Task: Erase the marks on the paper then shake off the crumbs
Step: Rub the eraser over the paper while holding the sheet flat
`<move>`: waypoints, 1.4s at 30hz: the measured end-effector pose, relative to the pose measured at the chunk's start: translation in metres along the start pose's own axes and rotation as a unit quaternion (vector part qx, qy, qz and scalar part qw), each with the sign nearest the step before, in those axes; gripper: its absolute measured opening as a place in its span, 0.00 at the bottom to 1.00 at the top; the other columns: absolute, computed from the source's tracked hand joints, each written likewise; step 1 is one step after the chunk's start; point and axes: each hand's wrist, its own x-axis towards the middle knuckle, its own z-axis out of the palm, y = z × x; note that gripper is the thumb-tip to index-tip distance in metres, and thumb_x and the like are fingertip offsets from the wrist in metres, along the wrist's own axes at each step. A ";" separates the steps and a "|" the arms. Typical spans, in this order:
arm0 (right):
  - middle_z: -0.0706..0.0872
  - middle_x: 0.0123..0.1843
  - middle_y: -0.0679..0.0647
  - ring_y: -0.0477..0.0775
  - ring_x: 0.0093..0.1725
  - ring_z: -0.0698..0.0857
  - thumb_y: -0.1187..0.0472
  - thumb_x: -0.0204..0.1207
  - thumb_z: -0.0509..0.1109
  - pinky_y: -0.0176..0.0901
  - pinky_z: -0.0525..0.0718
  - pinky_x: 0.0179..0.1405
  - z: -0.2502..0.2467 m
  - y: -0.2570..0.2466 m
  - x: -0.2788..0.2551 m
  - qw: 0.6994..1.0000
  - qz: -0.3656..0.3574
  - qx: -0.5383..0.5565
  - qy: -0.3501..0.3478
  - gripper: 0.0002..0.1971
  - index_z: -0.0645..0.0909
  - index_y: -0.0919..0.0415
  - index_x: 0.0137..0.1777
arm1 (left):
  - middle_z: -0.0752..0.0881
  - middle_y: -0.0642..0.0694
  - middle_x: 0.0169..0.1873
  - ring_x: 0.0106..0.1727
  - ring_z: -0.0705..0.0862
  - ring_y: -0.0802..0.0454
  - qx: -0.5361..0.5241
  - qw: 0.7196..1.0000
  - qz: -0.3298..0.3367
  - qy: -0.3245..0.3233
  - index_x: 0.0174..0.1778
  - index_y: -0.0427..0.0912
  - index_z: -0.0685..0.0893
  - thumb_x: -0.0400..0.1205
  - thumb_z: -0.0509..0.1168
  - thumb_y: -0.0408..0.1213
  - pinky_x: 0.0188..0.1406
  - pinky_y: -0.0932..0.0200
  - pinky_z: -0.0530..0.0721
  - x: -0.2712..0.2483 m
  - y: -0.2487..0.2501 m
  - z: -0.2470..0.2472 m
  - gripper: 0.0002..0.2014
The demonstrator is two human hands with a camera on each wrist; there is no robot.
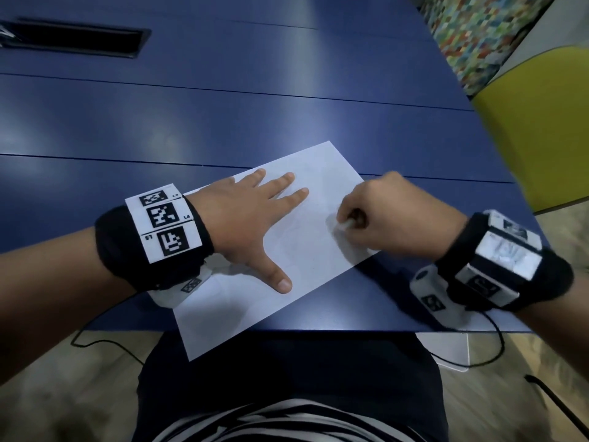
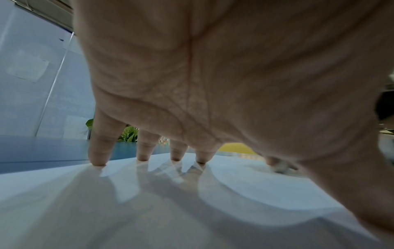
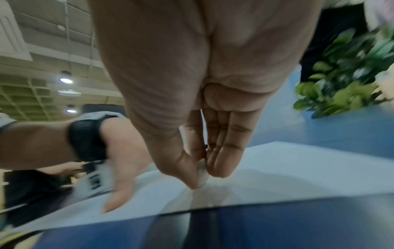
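Note:
A white sheet of paper [image 1: 306, 250] lies skewed on the blue table [image 1: 223, 122], its near corner hanging over the front edge. My left hand [image 1: 255, 218] lies flat on the sheet with fingers spread, fingertips [image 2: 98, 161] pressing the paper [image 2: 192, 210]. My right hand [image 1: 382, 212] pinches a small white eraser [image 1: 345, 224] between thumb and fingers and holds its tip against the sheet's right part. In the right wrist view the eraser [image 3: 202, 176] touches the paper [image 3: 287, 168] near its right edge. Any marks on the sheet are too faint to make out.
A black cable slot [image 1: 73, 38] is set into the table at the far left. A yellow-green chair [image 1: 541, 122] stands to the right. Cables [image 1: 490, 352] hang below the table's front edge. Green plants [image 3: 345, 75] stand beyond the table.

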 end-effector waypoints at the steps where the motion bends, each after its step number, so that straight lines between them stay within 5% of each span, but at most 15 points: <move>1: 0.90 0.39 0.48 0.50 0.38 0.85 0.55 0.75 0.71 0.51 0.88 0.42 0.006 -0.010 -0.006 1.000 -0.025 -0.004 -0.016 0.06 0.90 0.51 0.45 | 0.28 0.57 0.90 0.93 0.37 0.41 -0.003 1.000 0.001 -0.001 0.87 0.65 0.25 0.52 0.61 0.94 0.90 0.35 0.54 0.000 0.000 0.000 0.77; 4: 0.89 0.40 0.47 0.49 0.39 0.84 0.53 0.79 0.70 0.49 0.86 0.43 0.012 -0.025 -0.017 0.997 -0.059 0.008 -0.055 0.06 0.89 0.50 0.45 | 0.28 0.57 0.90 0.93 0.37 0.41 -0.002 1.000 0.004 -0.002 0.87 0.65 0.25 0.51 0.59 0.94 0.90 0.36 0.54 0.001 0.000 -0.001 0.77; 9: 0.91 0.39 0.41 0.42 0.41 0.88 0.58 0.74 0.75 0.42 0.89 0.46 -0.005 0.014 -0.004 0.999 0.034 0.041 -0.008 0.08 0.93 0.51 0.51 | 0.29 0.60 0.90 0.93 0.38 0.42 -0.017 1.000 0.003 0.001 0.85 0.62 0.20 0.50 0.57 0.95 0.90 0.34 0.55 0.000 -0.001 0.001 0.78; 15: 0.91 0.40 0.40 0.39 0.42 0.89 0.56 0.80 0.75 0.42 0.90 0.50 -0.016 0.019 -0.012 0.993 0.058 0.079 0.061 0.07 0.92 0.49 0.55 | 0.26 0.55 0.89 0.93 0.36 0.51 -0.091 0.995 0.013 0.038 0.86 0.59 0.20 0.56 0.68 0.89 0.92 0.42 0.46 -0.009 -0.021 -0.016 0.79; 19: 0.91 0.41 0.37 0.37 0.43 0.90 0.55 0.80 0.77 0.39 0.88 0.51 -0.014 0.012 -0.027 0.992 0.033 0.109 0.060 0.09 0.91 0.47 0.58 | 0.28 0.62 0.89 0.91 0.32 0.56 -0.048 0.997 0.062 -0.027 0.89 0.70 0.31 0.63 0.78 0.77 0.89 0.52 0.43 -0.026 -0.047 -0.024 0.71; 22: 0.92 0.45 0.38 0.36 0.43 0.88 0.54 0.78 0.77 0.37 0.88 0.51 0.000 -0.001 -0.031 0.993 0.005 0.113 0.017 0.07 0.92 0.45 0.54 | 0.29 0.65 0.89 0.90 0.33 0.60 -0.031 0.994 0.082 -0.065 0.87 0.76 0.34 0.67 0.74 0.78 0.90 0.51 0.42 -0.032 -0.043 -0.016 0.64; 26: 0.91 0.46 0.38 0.33 0.42 0.86 0.53 0.80 0.76 0.31 0.85 0.50 0.010 -0.008 -0.030 0.993 0.001 0.117 0.011 0.07 0.93 0.45 0.55 | 0.44 0.54 0.91 0.90 0.49 0.48 0.021 1.000 0.020 -0.002 0.89 0.72 0.35 0.65 0.60 0.89 0.87 0.43 0.52 -0.029 -0.024 -0.002 0.62; 30: 0.92 0.46 0.38 0.36 0.44 0.89 0.55 0.79 0.76 0.31 0.85 0.47 0.012 -0.005 -0.026 0.992 0.023 0.126 0.007 0.06 0.92 0.45 0.53 | 0.61 0.47 0.80 0.81 0.61 0.44 0.041 0.998 0.002 0.053 0.91 0.64 0.40 0.62 0.52 0.93 0.83 0.43 0.60 -0.026 -0.006 0.002 0.64; 35: 0.90 0.46 0.40 0.40 0.42 0.88 0.56 0.78 0.74 0.38 0.88 0.48 0.015 -0.009 -0.025 0.995 0.005 0.099 0.019 0.05 0.92 0.47 0.49 | 0.31 0.50 0.91 0.92 0.37 0.38 -0.010 1.000 0.001 -0.003 0.85 0.72 0.25 0.55 0.60 0.93 0.91 0.32 0.46 -0.014 -0.002 0.005 0.71; 38: 0.87 0.44 0.44 0.46 0.41 0.85 0.53 0.81 0.70 0.47 0.88 0.47 0.019 -0.023 -0.034 0.997 -0.030 0.065 -0.001 0.06 0.89 0.48 0.48 | 0.27 0.53 0.89 0.92 0.36 0.37 -0.020 1.000 0.002 -0.011 0.82 0.76 0.23 0.54 0.61 0.93 0.89 0.28 0.51 -0.012 -0.002 0.006 0.70; 42: 0.86 0.46 0.45 0.48 0.42 0.84 0.53 0.81 0.67 0.46 0.86 0.46 0.018 -0.044 -0.047 0.993 -0.073 0.055 -0.072 0.08 0.89 0.49 0.50 | 0.27 0.60 0.89 0.93 0.39 0.36 -0.009 1.000 0.010 -0.012 0.83 0.76 0.23 0.52 0.59 0.94 0.88 0.28 0.54 -0.011 -0.001 0.005 0.71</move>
